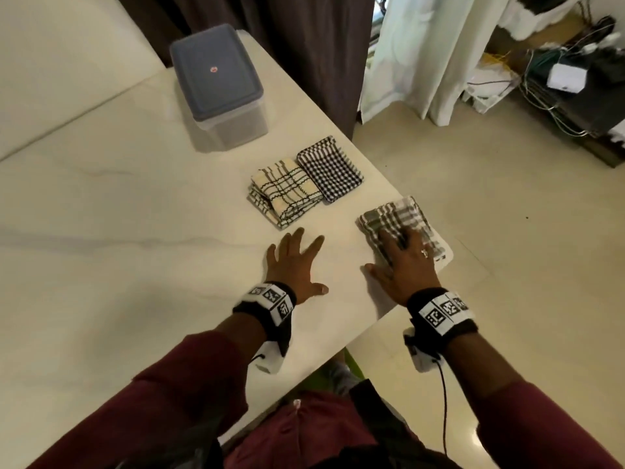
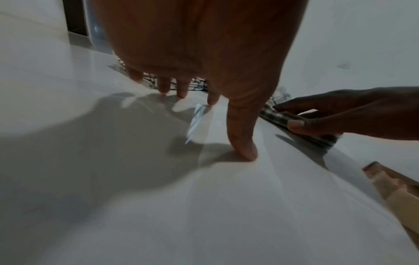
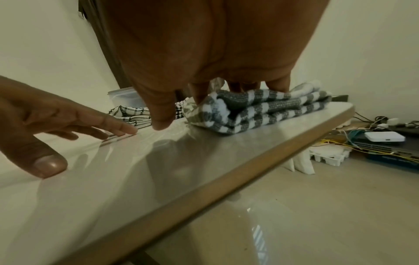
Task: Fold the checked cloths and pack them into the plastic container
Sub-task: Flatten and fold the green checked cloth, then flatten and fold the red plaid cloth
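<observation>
Head view: left hand (image 1: 293,265) lies flat on the table (image 1: 135,214), fingers spread and straight, holding nothing. Right hand (image 1: 404,265) presses straight fingers on the folded grey checked cloth (image 1: 395,214) at the table's right edge, thumb on the tabletop. Two more folded cloths (image 1: 304,184) lie side by side beyond; the lidded plastic container (image 1: 216,82) stands farther back.

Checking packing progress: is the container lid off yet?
No. In the head view the lid sits closed on the container, and all three folded cloths lie on the table.
</observation>
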Demonstrator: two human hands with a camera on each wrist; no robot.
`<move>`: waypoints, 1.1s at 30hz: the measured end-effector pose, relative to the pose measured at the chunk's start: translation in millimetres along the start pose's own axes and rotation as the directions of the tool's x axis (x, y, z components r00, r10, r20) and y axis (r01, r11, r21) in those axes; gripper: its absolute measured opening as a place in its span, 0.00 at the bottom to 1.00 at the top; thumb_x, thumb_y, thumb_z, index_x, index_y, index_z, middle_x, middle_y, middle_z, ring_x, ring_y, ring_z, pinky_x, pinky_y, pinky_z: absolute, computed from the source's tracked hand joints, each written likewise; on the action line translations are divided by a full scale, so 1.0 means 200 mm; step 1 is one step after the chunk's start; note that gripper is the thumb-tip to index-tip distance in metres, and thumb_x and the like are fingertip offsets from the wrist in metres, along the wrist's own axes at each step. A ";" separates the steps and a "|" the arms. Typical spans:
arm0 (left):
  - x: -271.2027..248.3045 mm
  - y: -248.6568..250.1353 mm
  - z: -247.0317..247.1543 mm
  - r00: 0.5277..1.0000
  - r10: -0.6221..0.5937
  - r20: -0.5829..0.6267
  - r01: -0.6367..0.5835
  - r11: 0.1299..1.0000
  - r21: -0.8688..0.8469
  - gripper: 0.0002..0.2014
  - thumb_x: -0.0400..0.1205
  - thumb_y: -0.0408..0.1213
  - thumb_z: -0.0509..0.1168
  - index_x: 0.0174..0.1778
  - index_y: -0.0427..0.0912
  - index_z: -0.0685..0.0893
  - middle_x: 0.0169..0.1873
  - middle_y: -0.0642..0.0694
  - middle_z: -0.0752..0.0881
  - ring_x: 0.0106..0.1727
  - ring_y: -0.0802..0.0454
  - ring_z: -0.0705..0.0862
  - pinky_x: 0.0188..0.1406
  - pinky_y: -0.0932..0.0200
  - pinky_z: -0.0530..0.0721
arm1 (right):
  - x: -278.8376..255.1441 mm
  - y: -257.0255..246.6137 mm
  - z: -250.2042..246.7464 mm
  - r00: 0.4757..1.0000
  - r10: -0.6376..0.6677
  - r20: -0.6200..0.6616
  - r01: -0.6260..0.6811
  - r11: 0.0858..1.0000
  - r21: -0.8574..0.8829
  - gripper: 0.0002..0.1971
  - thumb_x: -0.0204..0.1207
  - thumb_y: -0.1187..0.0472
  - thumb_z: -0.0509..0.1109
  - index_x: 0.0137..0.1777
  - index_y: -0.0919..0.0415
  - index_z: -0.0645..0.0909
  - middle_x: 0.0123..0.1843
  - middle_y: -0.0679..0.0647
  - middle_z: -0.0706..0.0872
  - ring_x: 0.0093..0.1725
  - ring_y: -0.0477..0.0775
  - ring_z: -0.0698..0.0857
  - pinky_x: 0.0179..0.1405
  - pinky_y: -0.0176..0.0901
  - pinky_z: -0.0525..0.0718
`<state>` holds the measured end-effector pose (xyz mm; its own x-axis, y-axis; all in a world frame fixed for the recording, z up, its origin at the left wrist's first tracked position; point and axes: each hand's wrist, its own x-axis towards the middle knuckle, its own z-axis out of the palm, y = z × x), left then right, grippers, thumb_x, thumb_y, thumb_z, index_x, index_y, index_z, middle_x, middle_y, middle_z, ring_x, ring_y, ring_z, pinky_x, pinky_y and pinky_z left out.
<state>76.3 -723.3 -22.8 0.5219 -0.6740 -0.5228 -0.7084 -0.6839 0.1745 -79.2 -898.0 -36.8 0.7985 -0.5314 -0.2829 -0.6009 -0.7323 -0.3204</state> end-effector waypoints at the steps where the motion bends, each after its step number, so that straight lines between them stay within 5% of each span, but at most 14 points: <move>1: 0.01 -0.02 -0.01 1.000 0.012 0.016 -0.011 0.999 -0.035 0.50 0.71 0.62 0.71 0.83 0.61 0.46 0.84 0.46 0.40 0.84 0.42 0.41 0.80 0.39 0.46 | 0.03 -0.01 -0.01 1.000 0.003 0.010 -0.003 1.000 -0.021 0.40 0.74 0.31 0.58 0.82 0.51 0.59 0.81 0.69 0.57 0.79 0.72 0.58 0.74 0.75 0.61; 6: -0.11 -0.13 0.05 0.995 -0.010 -0.102 -0.009 0.983 -0.183 0.42 0.75 0.56 0.70 0.82 0.58 0.56 0.84 0.46 0.46 0.84 0.44 0.49 0.80 0.45 0.54 | 0.20 -0.18 -0.04 0.998 -0.035 0.044 0.036 0.999 -0.014 0.40 0.75 0.31 0.59 0.83 0.46 0.54 0.83 0.66 0.52 0.82 0.71 0.50 0.78 0.74 0.48; 10: -0.38 -0.35 0.13 0.964 -0.177 -0.197 0.119 0.953 -0.277 0.38 0.77 0.55 0.68 0.81 0.57 0.58 0.83 0.49 0.51 0.83 0.49 0.53 0.79 0.47 0.47 | 0.21 -0.41 -0.05 0.988 -0.147 -0.055 0.155 0.972 0.178 0.38 0.71 0.32 0.61 0.79 0.50 0.66 0.81 0.63 0.62 0.81 0.67 0.58 0.76 0.68 0.62; 13: -0.62 -0.59 0.20 0.908 -0.356 -0.219 0.262 0.893 -0.366 0.36 0.78 0.55 0.66 0.81 0.58 0.58 0.83 0.52 0.54 0.83 0.53 0.53 0.77 0.50 0.43 | 0.09 -0.67 0.02 0.937 -0.317 -0.145 0.346 0.896 0.280 0.28 0.71 0.40 0.67 0.66 0.55 0.80 0.75 0.62 0.71 0.76 0.65 0.66 0.69 0.61 0.71; 16: -0.88 -0.84 0.26 0.828 -0.512 -0.228 0.371 0.806 -0.461 0.35 0.77 0.54 0.67 0.80 0.57 0.61 0.82 0.52 0.58 0.82 0.54 0.55 0.75 0.54 0.44 | -0.04 -1.00 0.17 0.848 -0.518 -0.112 0.524 0.790 0.319 0.22 0.71 0.43 0.66 0.57 0.57 0.84 0.69 0.60 0.76 0.70 0.63 0.70 0.66 0.55 0.73; 22: -1.46 -1.40 0.41 0.684 -0.693 -0.226 0.478 0.661 -0.578 0.31 0.71 0.62 0.57 0.72 0.61 0.70 0.74 0.58 0.69 0.78 0.55 0.62 0.74 0.51 0.44 | -0.32 -1.80 0.49 0.654 -0.750 0.101 0.685 0.643 0.342 0.13 0.73 0.55 0.75 0.56 0.55 0.84 0.72 0.55 0.73 0.73 0.58 0.68 0.65 0.46 0.70; 29: -2.16 -2.00 0.79 0.429 -0.880 -0.202 0.550 0.433 -0.714 0.28 0.75 0.53 0.71 0.71 0.53 0.74 0.73 0.50 0.73 0.74 0.47 0.71 0.70 0.46 0.65 | -0.70 -2.62 0.93 0.385 -0.873 0.299 0.805 0.476 0.354 0.12 0.75 0.54 0.73 0.57 0.54 0.82 0.70 0.51 0.73 0.70 0.53 0.71 0.59 0.42 0.73; 33: -2.40 -2.16 0.96 0.279 -0.957 -0.080 0.629 0.245 -0.738 0.32 0.75 0.52 0.70 0.75 0.53 0.69 0.77 0.49 0.65 0.78 0.45 0.63 0.74 0.46 0.61 | -0.84 -2.94 1.11 0.222 -0.845 0.486 0.846 0.415 0.335 0.14 0.76 0.53 0.72 0.60 0.54 0.80 0.70 0.50 0.72 0.68 0.53 0.75 0.62 0.52 0.80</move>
<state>40.8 -49.7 -7.2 0.8617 0.4436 -0.2462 0.5049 -0.7977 0.3298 131.8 -283.1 -1.1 0.6675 0.7078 -0.2313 0.4138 -0.6108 -0.6751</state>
